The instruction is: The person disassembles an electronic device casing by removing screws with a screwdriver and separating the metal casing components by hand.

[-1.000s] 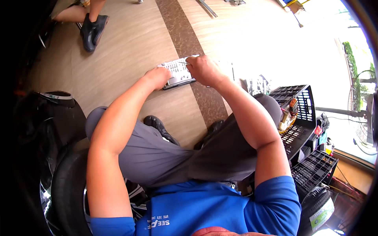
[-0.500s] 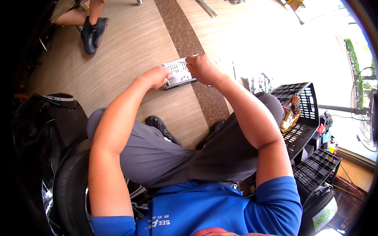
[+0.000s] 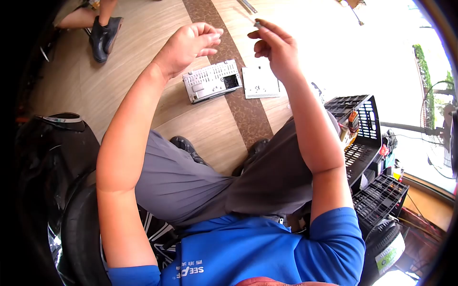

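My left hand (image 3: pixel 193 44) is raised over the floor, just above and left of a silver metal box. Its fingers are loosely curled and apart, with nothing visible in them. Up and to the right, my right hand (image 3: pixel 279 45) pinches a small, thin dark grey piece (image 3: pixel 258 24) between thumb and forefinger; its exact kind is too small to make out. The slotted metal box (image 3: pixel 205 81), which looks like a car stereo, lies on the floor in front of my feet. A dark opening shows at its right end. Beside it rests a flat pale metal plate (image 3: pixel 261 88) with small holes.
Black plastic crates (image 3: pixel 369 124) holding tools stand to my right. A black tyre (image 3: pixel 78 229) and a glossy black body part (image 3: pixel 57 148) are close on my left. Another person's booted foot (image 3: pixel 104 40) is at the upper left. A metal strip (image 3: pixel 248 5) lies farther ahead.
Both hands have lifted off the metal box and moved up and away. More of the box and the plate beside it now show. The small dark piece is now visible in my right hand.
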A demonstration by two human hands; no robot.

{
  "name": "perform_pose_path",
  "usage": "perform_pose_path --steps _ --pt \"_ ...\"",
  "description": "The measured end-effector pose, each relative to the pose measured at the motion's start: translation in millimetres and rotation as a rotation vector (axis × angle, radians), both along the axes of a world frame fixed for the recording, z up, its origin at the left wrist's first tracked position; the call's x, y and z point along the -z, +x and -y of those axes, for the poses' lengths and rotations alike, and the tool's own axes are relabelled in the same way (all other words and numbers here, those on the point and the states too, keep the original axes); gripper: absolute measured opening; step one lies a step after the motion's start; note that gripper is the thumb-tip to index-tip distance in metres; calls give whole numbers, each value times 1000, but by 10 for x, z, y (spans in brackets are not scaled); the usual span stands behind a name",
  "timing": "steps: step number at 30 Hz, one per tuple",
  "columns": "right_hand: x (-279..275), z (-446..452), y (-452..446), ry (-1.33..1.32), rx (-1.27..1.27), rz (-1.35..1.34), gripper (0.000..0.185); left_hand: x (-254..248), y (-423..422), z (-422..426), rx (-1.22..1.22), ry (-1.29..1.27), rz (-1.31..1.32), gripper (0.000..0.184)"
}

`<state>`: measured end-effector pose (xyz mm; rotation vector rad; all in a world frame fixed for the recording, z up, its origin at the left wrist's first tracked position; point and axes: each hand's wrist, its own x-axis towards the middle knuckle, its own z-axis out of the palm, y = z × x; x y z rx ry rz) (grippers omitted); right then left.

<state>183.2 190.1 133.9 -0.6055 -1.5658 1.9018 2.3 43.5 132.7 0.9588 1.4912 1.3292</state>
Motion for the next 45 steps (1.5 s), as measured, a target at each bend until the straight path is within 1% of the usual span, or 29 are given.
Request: perform_pose_path --steps 1,2,3,4,5,7,9,11,12,13,14,19,21,22,23,25,26,27,29,33,35,39,41,45 --pt "-15 -19 21 4 -2 2 28 -116 58 -9 3 45 81 18" --pt "-25 -35 42 -104 -46 -94 29 -220 106 -17 7 89 162 19" --pt "-36 -47 51 -210 -88 -189 29 -309 130 -38 8 94 164 19" --pt "-53 -32 57 -268 -113 -192 29 -379 154 -64 36 116 157 19" --pt "-47 -21 74 -266 -108 -182 29 -429 191 -90 65 135 154 19" --pt "-43 10 86 -227 -236 -122 29 -429 265 -154 63 159 164 19" --pt "-21 68 87 -88 -160 13 27 -346 318 -249 85 196 254 17" --pt "12 24 103 -32 -189 136 25 -290 368 -344 114 208 257 15" --pt "33 0 116 -32 -186 140 25 -318 401 -362 127 147 161 15" --pt "52 -25 123 37 -188 207 23 -335 420 -372 141 85 63 14" --pt "70 -49 127 106 -189 271 22 -326 431 -384 138 92 67 14" --pt "78 -82 109 28 -102 232 20 -257 381 -584 200 148 135 15" --pt "73 -84 86 -46 -5 140 20 -252 386 -659 166 149 23 15" --pt "31 -67 64 -87 62 132 16 -242 389 -698 110 150 -97 15" --pt "47 -88 64 -87 61 133 16 -244 385 -735 109 151 -96 15" --pt "88 -163 84 -203 135 -11 15 -271 391 -793 -65 162 -406 17" --pt "106 -199 102 -253 137 -55 13 -281 406 -820 -86 179 -478 15" --pt "88 -207 119 -253 137 -55 13 -263 402 -837 -85 178 -478 15" --pt "53 -212 157 -340 9 -70 13 -223 412 -859 -127 262 -666 15" --pt "51 -119 119 -376 90 -2 15 -115 460 -851 -36 225 -746 16" --pt "72 -116 124 -399 73 -45 18 -49 486 -852 -67 300 -772 15" --pt "95 -120 135 -390 8 -66 19 -2 498 -820 -41 308 -792 14" --pt "100 -103 133 -362 3 -33 21 10 498 -814 -35 360 -808 14" --pt "104 -93 142 -348 5 -18 20 -4 499 -784 -15 340 -825 13"
